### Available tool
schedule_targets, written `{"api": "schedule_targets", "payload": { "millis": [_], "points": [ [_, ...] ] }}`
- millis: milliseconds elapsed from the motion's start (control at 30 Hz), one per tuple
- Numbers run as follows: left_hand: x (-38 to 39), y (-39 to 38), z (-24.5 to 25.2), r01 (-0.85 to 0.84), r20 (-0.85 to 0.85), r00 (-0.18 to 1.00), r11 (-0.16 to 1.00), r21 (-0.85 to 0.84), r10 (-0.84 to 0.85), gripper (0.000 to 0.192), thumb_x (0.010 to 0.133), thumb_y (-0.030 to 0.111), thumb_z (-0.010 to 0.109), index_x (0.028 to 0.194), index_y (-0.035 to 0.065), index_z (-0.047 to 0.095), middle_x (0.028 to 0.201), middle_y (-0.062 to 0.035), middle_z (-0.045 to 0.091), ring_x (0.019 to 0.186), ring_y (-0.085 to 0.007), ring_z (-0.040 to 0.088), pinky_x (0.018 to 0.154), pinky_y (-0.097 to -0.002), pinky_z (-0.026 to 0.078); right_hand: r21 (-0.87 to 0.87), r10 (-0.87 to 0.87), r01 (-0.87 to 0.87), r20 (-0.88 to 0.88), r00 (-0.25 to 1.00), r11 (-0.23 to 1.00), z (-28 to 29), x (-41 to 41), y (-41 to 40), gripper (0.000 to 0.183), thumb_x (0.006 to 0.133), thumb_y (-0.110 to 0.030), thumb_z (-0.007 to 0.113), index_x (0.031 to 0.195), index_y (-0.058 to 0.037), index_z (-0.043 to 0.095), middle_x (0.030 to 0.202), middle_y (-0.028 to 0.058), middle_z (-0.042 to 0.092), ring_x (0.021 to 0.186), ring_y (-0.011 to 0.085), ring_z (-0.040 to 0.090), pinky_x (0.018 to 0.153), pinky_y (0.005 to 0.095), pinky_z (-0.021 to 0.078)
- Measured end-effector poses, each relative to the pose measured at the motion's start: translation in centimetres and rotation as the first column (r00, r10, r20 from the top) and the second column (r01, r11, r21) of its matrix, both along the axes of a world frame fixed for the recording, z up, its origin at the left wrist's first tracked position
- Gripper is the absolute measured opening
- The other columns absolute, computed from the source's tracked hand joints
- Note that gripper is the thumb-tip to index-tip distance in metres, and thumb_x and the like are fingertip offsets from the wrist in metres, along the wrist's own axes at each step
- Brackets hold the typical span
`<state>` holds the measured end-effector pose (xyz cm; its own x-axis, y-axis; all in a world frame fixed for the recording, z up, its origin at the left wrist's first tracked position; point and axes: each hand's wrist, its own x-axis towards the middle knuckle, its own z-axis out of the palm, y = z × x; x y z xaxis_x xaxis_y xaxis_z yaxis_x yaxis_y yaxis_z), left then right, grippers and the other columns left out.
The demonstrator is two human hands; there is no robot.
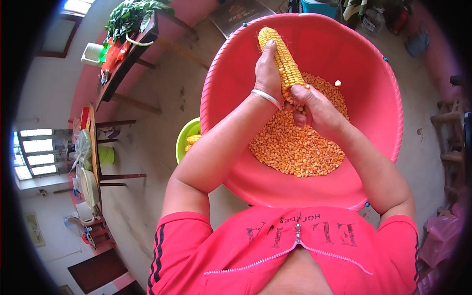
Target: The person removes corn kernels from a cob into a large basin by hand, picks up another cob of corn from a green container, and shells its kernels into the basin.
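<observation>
My left hand [269, 73] is closed around a yellow ear of dried corn [283, 59], its thumb lying along the side. At the ear's lower end, the thumb of my right hand [313, 105] presses on the kernels, with the fingers curled beneath and partly hidden. Both hands are over a large pink plastic tub [368, 147]. A heap of loose corn kernels [302, 153] covers part of the tub's bottom. One pale kernel [337, 83] shows apart from the heap, against the tub's inner wall. A white bangle is on my left wrist.
A green basin [181, 142] with corn ears [193, 139] stands left of the tub, partly behind my left arm. Farther left, one table [149, 35] bears leafy greens and another holds bags and containers. Wooden chairs [448, 118] stand at the right; bottles and buckets are beyond the tub.
</observation>
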<state>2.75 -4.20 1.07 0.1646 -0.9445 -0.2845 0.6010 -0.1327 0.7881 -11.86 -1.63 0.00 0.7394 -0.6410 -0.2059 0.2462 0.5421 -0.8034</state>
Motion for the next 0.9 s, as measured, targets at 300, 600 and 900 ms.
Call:
{"api": "schedule_targets", "payload": {
  "millis": [300,600,900],
  "points": [
    [0.3,0.0,0.2,0.021,-0.067,0.998,0.998,0.055,-0.017,0.053,0.089,0.052,0.048,0.102,0.0019,0.053,0.088,-0.0131,0.059,0.075,-0.026,0.063,0.065,-0.0395,0.055,0.036,-0.023,0.021,0.048,0.999,0.999,0.4,0.0,0.2,0.037,0.096,-0.04,0.05,0.113,-0.0067,0.048,0.088,0.0022,0.055,0.061,0.0071,0.046,0.055,0.0215,0.0416],
    [0.6,-0.3,-0.3,0.031,-0.072,0.997,0.999,-0.028,-0.032,0.052,0.092,0.048,0.045,0.112,0.0003,0.05,0.093,-0.014,0.061,0.083,-0.0273,0.064,0.074,-0.041,0.056,-0.199,-0.065,0.043,-0.105,0.992,0.979,0.9,0.0,0.5,0.045,0.094,-0.046,0.054,0.111,-0.0043,0.048,0.086,0.0028,0.054,0.063,0.0066,0.047,0.055,0.0207,0.0406],
    [0.3,-0.2,-0.3,0.084,-0.041,0.996,0.996,-0.042,-0.086,0.052,0.092,0.047,0.042,0.113,0.0004,0.051,0.098,-0.0142,0.062,0.084,-0.0277,0.064,0.077,-0.0406,0.055,-0.269,-0.055,0.014,-0.146,0.988,0.963,-0.3,0.0,0.3,0.037,0.094,-0.039,0.057,0.107,-0.0055,0.047,0.08,0.0023,0.051,0.062,0.0079,0.047,0.054,0.0228,0.0401]
  ]
}}
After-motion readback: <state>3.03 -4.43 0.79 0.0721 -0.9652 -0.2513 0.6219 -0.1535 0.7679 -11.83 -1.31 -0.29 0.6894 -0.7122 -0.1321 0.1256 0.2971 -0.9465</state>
